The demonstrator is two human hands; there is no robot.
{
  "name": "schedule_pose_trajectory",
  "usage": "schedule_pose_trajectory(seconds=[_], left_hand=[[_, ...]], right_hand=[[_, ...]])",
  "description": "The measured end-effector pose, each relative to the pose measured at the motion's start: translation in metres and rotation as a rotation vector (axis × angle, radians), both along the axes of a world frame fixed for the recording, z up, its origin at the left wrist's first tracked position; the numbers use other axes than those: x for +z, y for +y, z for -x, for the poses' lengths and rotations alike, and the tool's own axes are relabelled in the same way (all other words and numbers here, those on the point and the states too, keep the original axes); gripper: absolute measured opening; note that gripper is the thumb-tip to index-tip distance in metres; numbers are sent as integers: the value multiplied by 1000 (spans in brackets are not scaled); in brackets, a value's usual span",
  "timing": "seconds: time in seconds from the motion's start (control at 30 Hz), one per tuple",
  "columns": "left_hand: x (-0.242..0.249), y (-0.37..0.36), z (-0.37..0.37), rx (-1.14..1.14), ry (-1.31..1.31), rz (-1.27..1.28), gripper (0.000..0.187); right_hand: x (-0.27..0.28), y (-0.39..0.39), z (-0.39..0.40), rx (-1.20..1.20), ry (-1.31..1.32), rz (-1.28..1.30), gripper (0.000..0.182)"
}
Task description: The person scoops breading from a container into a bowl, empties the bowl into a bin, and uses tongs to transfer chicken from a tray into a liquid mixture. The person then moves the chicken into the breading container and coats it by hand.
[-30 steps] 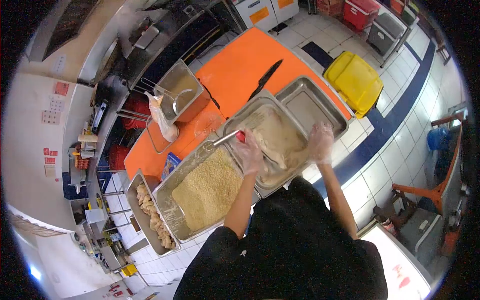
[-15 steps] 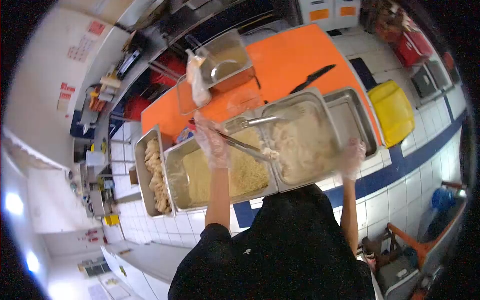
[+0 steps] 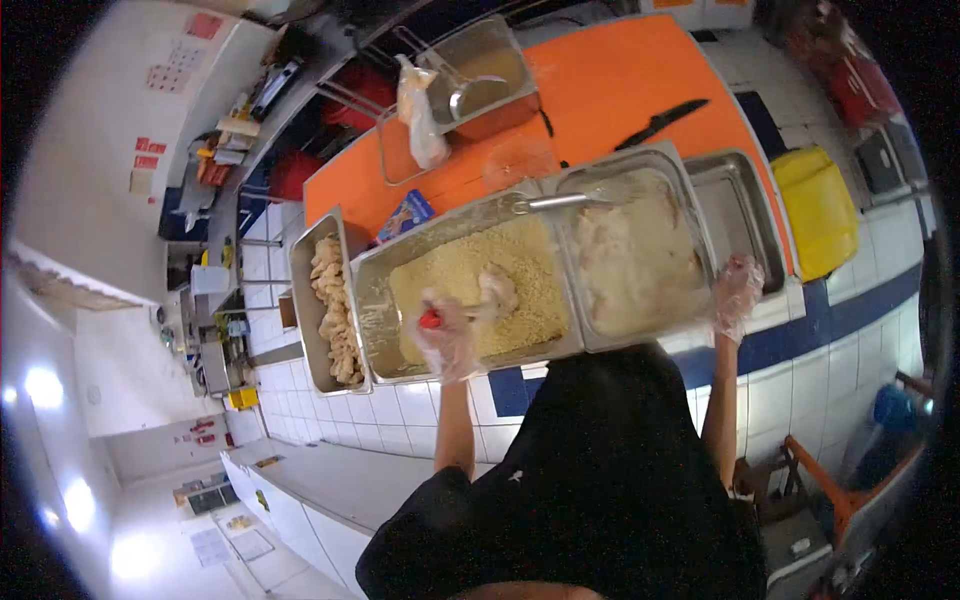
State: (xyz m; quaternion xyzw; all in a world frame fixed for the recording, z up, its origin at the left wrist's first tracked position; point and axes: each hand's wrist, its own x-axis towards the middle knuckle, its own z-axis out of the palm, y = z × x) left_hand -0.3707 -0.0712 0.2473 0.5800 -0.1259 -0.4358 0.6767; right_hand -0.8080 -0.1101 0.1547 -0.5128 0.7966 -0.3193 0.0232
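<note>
My left hand (image 3: 446, 340), in a clear plastic glove, is closed around tongs (image 3: 431, 319) with a red end. The tongs reach a pale, coated piece of food (image 3: 497, 291), perhaps chicken, on the yellowish crumbs (image 3: 530, 250) in the middle metal pan (image 3: 372, 290). Motion blurs the grip a little. Also gloved, my right hand (image 3: 738, 292) has its fingers bent at the near right corner of the batter pan (image 3: 697, 215), apparently gripping its rim. A metal utensil (image 3: 560, 202) lies in the creamy batter (image 3: 635, 260), its far end partly sunk.
Coated pieces (image 3: 335, 310) fill a narrow pan (image 3: 300, 290) at left. A shallow metal tray (image 3: 735, 190) lies at right. A black knife (image 3: 662, 124), a plastic bag (image 3: 422, 115) and a deep container (image 3: 490, 75) rest on the orange table (image 3: 610, 75). A yellow bin (image 3: 815, 212) stands beside it.
My left hand has come down and nearer, bringing the tongs and the piece from the batter pan's edge to the crumbs. My right hand stays by the pan corner. The whole view has shifted.
</note>
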Motion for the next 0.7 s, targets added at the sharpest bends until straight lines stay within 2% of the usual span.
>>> schedule_pose_trajectory(seconds=[0.07,0.1,0.13,0.17,0.2,0.27,0.3,0.37,0.43,0.47,0.53,0.57,0.63,0.67,0.7], left_hand=[[34,-10,27,37,-796,-240,35],[45,-19,43,-11,-783,-230,35],[54,-28,58,-11,-796,4,39],[55,-36,71,-5,-792,240,43],[50,-44,85,-45,-771,252,43],[40,-62,109,-322,-401,414,42],[23,-74,106,-593,144,359,39],[30,-83,194,-375,4,393,38],[-20,-101,203,-600,-1038,273,16],[-32,-107,211,-619,-1038,287,16],[-44,-118,232,-726,-1398,388,22],[-43,-125,242,-730,-1395,398,22],[-39,-141,259,-1035,-1699,-74,26],[-43,-151,261,-1033,-1702,-60,26],[-52,-163,260,-932,-1401,137,28]], right_hand=[[-16,3,5,74,66,275,16],[-31,1,3,-6,-464,359,16],[-37,0,3,-91,-991,456,15],[-28,3,5,-30,-475,352,15],[-18,5,5,30,30,214,16],[-13,3,2,-33,50,178,15],[-10,2,1,-58,48,147,14],[-5,3,2,-68,13,140,13],[-1,2,0,-78,-29,133,12],[2,2,-2,-91,-35,126,12],[7,1,-1,-108,-43,114,12],[8,2,1,-117,-39,117,12],[7,1,1,-91,-44,98,10],[1,0,1,-99,-41,106,10],[-6,1,1,-75,23,109,9]])
